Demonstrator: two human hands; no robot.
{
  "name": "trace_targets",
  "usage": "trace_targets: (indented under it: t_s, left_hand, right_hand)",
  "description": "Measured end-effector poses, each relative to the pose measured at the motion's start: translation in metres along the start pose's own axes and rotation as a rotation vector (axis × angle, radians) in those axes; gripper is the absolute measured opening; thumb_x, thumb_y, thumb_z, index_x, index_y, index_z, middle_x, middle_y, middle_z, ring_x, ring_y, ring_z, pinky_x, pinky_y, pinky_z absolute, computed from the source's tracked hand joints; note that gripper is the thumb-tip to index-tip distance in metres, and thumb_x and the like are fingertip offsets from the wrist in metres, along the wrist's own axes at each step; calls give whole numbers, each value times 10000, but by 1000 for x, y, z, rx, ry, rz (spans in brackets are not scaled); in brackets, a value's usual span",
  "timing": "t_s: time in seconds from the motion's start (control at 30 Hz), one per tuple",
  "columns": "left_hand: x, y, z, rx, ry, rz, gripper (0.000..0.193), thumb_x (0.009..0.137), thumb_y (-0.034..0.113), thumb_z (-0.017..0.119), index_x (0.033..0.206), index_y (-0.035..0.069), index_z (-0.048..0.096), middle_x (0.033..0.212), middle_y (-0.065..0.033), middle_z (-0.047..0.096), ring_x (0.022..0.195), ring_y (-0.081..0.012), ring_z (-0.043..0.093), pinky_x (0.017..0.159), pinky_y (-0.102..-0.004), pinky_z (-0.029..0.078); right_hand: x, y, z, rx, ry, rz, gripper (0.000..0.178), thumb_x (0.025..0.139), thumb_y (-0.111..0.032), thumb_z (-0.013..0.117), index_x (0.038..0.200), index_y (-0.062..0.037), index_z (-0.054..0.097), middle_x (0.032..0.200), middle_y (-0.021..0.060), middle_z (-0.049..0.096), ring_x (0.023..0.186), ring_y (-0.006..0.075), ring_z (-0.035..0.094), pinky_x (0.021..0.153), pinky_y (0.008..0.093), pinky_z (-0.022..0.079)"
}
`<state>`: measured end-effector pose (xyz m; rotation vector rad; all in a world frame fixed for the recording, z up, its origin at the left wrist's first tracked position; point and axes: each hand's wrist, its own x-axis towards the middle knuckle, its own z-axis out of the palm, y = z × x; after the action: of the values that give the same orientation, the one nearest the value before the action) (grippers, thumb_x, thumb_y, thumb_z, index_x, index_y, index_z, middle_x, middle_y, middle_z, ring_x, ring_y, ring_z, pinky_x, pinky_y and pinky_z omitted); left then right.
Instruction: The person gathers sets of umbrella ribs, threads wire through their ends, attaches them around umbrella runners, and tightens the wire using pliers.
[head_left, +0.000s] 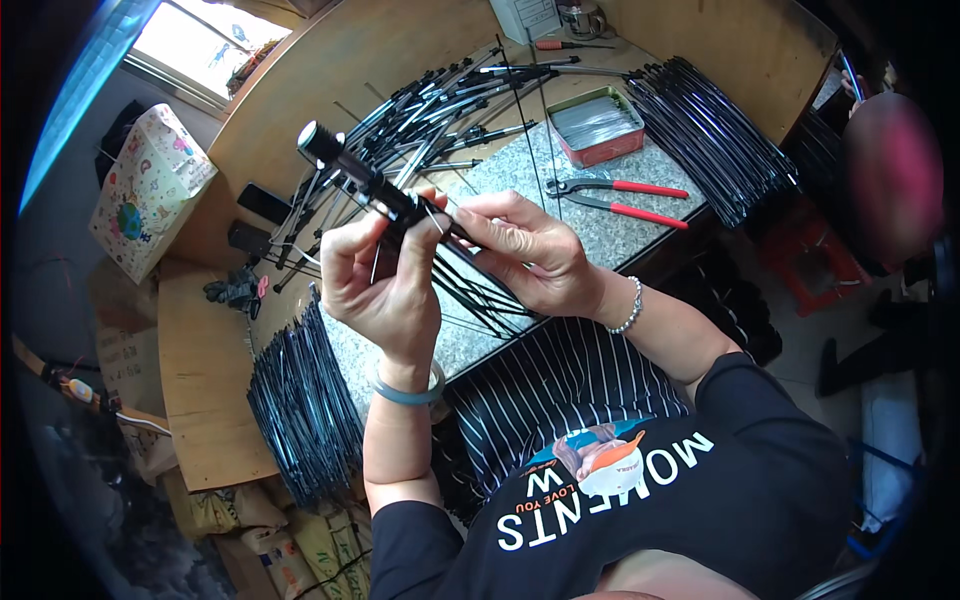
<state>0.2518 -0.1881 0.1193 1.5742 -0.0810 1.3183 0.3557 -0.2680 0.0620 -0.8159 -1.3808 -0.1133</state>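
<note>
Gripping the black rod assembly (371, 184) above the speckled tabletop (500, 170), the left hand (390, 275) curls its fingers closed; the right hand (535, 250) bends its own close alongside (what they grip, if anything, cannot be told). Neat work likely wants a motionless left hold; knuckles hide the contact point.

Umbrella frame (385, 197) I'm holding: black metal-look, smooth, slight sheen; its end cap (316, 137) is silvery, shiny. Rod bundle (715, 140) on my right: glossy black, sharp highlights. Surface (660, 165) top: speckled stone-look, smooth, fairly matt. Back panel (300, 90): smooth wood, low sheen. Pliers (650, 188): dark metal head, smooth red plastic-looking grips. Tin (604, 154): painted metal. My apron (560, 380): matt striped cloth. My bracelet (630, 308): shiny metallic-looking beads.
</note>
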Motion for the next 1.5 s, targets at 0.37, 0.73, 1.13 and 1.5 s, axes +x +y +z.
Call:
trace_targets:
  t_s: [0.37, 0.73, 1.13, 1.5]
  left_hand:
    - [1, 0, 14, 378, 95, 53, 316, 737, -76, 681, 965, -35, 465, 951, -178, 615, 857, -203, 646, 734, -272, 546]
    - [8, 57, 4, 311, 54, 372, 490, 825, 133, 593, 1237, 32, 347, 1243, -180, 436, 1157, -247, 453, 954, -364, 411]
    - [19, 4, -22, -54, -288, -273, 610, 708, -4, 724, 1238, -19, 422, 1098, -119, 550, 937, -191, 576, 866, -315, 450]
    - [28, 23, -15, -67, -486, -418, 403, 782, 33, 651, 1158, -42, 526, 1036, -98, 581, 995, -176, 556, 891, -307, 435]
  right_hand:
    - [-4, -17, 24, -430, 94, 29, 479, 817, 17, 580, 1270, 45, 428, 1069, 179, 575, 938, 275, 617, 769, 316, 521]
    - [8, 10, -1, 899, -39, 544, 397, 883, -90, 555, 1250, -17, 422, 1005, 124, 609, 928, 207, 613, 809, 302, 511]
    - [6, 14, -16, 798, -232, 594, 414, 879, -148, 573, 1252, -18, 446, 1030, 129, 616, 949, 203, 608, 841, 320, 489]
    - [-12, 1, 7, 477, 137, 284, 204, 889, -191, 572, 987, -24, 506, 1009, 86, 564, 835, 115, 571, 739, 247, 478]
